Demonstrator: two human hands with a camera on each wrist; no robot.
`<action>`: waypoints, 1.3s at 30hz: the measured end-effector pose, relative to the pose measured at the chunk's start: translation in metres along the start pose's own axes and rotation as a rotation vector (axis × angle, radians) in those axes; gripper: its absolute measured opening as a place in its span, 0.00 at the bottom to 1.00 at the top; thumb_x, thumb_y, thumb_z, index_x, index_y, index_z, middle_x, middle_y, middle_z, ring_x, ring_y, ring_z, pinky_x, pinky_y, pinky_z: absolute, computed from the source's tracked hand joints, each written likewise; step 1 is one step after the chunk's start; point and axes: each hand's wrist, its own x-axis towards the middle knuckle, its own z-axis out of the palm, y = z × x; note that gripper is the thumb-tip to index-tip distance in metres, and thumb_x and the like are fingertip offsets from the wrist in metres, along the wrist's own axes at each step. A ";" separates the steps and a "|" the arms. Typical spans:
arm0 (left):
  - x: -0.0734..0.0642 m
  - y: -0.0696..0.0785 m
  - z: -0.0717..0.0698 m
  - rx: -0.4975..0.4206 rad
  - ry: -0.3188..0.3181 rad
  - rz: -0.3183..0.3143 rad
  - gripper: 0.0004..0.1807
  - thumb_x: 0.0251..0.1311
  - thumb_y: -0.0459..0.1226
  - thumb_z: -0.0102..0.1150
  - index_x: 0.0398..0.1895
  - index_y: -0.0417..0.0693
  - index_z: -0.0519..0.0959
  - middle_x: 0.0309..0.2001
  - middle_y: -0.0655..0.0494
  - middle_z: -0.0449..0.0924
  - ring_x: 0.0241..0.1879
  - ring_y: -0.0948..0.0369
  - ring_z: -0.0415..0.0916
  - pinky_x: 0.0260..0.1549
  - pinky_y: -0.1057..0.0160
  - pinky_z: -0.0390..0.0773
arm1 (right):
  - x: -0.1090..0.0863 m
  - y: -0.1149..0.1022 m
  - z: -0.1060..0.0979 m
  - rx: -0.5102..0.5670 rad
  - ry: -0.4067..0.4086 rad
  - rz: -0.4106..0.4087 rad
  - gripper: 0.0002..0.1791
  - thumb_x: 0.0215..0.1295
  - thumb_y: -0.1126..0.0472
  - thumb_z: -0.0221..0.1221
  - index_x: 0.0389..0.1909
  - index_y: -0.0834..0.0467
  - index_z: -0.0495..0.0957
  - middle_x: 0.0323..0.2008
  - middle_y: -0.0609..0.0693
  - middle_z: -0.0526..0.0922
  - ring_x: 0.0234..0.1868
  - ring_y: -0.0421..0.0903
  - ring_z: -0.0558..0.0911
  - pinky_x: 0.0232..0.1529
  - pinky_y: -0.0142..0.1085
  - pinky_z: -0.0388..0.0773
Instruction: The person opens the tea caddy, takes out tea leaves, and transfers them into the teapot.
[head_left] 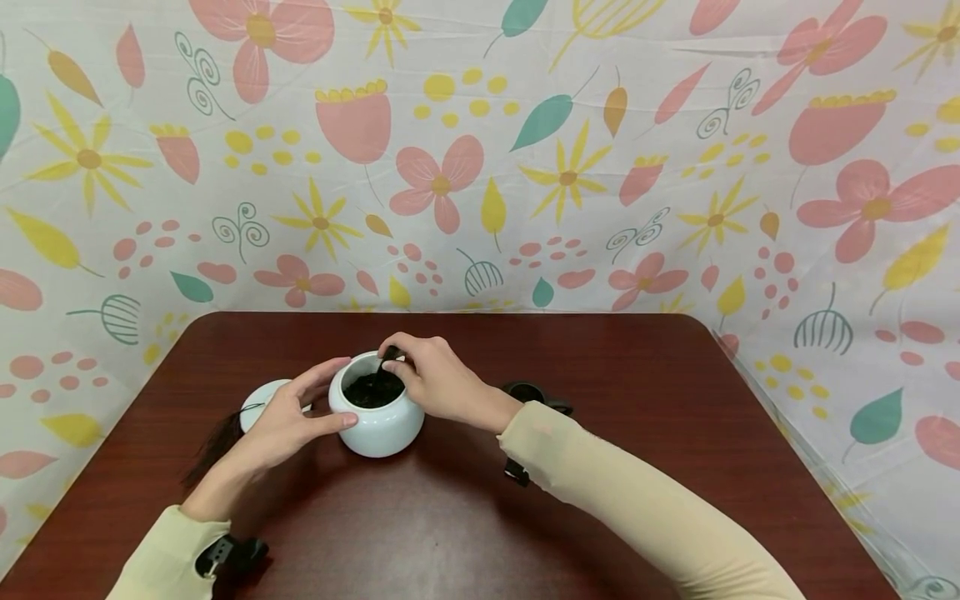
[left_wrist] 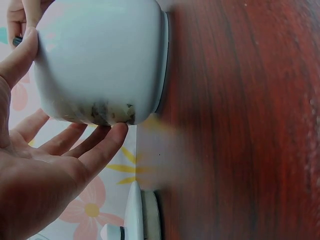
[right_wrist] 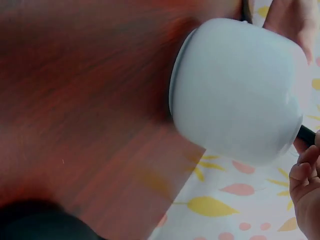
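A round white ceramic jar [head_left: 381, 433] stands on the table, holding dark, loose, leaf-like contents [head_left: 371, 390]. My left hand [head_left: 288, 417] holds the jar from its left side, the thumb at the front and the fingers along the side in the left wrist view. Over the rim, my right hand [head_left: 431, 375] pinches a slim black tool [right_wrist: 306, 134] that reaches into the jar's mouth. The tool's lower end is hidden, so its kind is unclear.
A white lid [head_left: 258, 402] with a dark tassel [head_left: 213, 446] lies left of the jar, partly behind my left hand. Partly hidden by my right forearm is a black cup-like vessel [head_left: 522, 390] with a handle. A floral cloth [head_left: 480, 167] hangs behind the brown table [head_left: 600, 350].
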 end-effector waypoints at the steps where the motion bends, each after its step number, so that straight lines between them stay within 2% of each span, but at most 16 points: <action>1: 0.000 0.000 0.000 -0.002 0.000 -0.001 0.43 0.66 0.37 0.74 0.81 0.50 0.64 0.75 0.44 0.67 0.74 0.43 0.65 0.58 0.65 0.76 | -0.001 0.000 0.000 0.020 -0.001 0.017 0.08 0.77 0.66 0.62 0.53 0.62 0.82 0.30 0.47 0.83 0.27 0.39 0.77 0.34 0.31 0.76; 4: 0.000 0.000 0.000 -0.004 0.000 -0.001 0.43 0.65 0.37 0.74 0.81 0.50 0.64 0.75 0.44 0.67 0.73 0.43 0.65 0.57 0.66 0.76 | -0.002 0.000 0.000 0.070 -0.009 0.047 0.08 0.78 0.65 0.61 0.53 0.62 0.82 0.26 0.48 0.81 0.25 0.41 0.76 0.31 0.32 0.74; 8: 0.000 0.000 0.000 -0.003 0.001 -0.001 0.43 0.66 0.37 0.74 0.81 0.50 0.64 0.75 0.45 0.67 0.73 0.43 0.65 0.58 0.66 0.75 | -0.003 0.000 0.000 0.107 0.002 0.077 0.08 0.77 0.65 0.61 0.52 0.61 0.83 0.25 0.48 0.81 0.25 0.42 0.77 0.31 0.32 0.73; 13: 0.000 0.000 0.001 -0.004 0.001 -0.004 0.43 0.66 0.37 0.74 0.81 0.50 0.64 0.76 0.45 0.67 0.74 0.43 0.64 0.58 0.67 0.75 | -0.004 -0.001 -0.002 0.135 0.032 0.119 0.06 0.77 0.65 0.63 0.50 0.58 0.84 0.27 0.46 0.81 0.26 0.42 0.76 0.30 0.33 0.73; 19: 0.000 0.000 0.001 -0.002 0.006 -0.003 0.43 0.65 0.37 0.74 0.81 0.50 0.64 0.75 0.44 0.67 0.74 0.43 0.65 0.58 0.67 0.75 | -0.006 -0.003 0.001 0.178 0.044 0.152 0.06 0.76 0.65 0.63 0.49 0.61 0.84 0.33 0.45 0.84 0.30 0.47 0.81 0.33 0.33 0.74; 31: 0.000 0.000 0.000 -0.001 0.005 -0.005 0.43 0.65 0.37 0.74 0.81 0.50 0.65 0.75 0.44 0.68 0.73 0.43 0.66 0.58 0.66 0.75 | -0.006 -0.006 -0.002 0.229 0.081 0.262 0.05 0.75 0.65 0.64 0.46 0.59 0.86 0.32 0.46 0.87 0.28 0.40 0.77 0.33 0.33 0.72; 39: 0.001 0.001 0.000 0.005 0.007 -0.002 0.43 0.65 0.37 0.75 0.81 0.49 0.65 0.75 0.44 0.68 0.73 0.43 0.66 0.58 0.64 0.76 | -0.006 -0.005 -0.005 0.266 0.092 0.359 0.06 0.76 0.64 0.63 0.47 0.61 0.86 0.38 0.47 0.90 0.37 0.40 0.83 0.37 0.33 0.76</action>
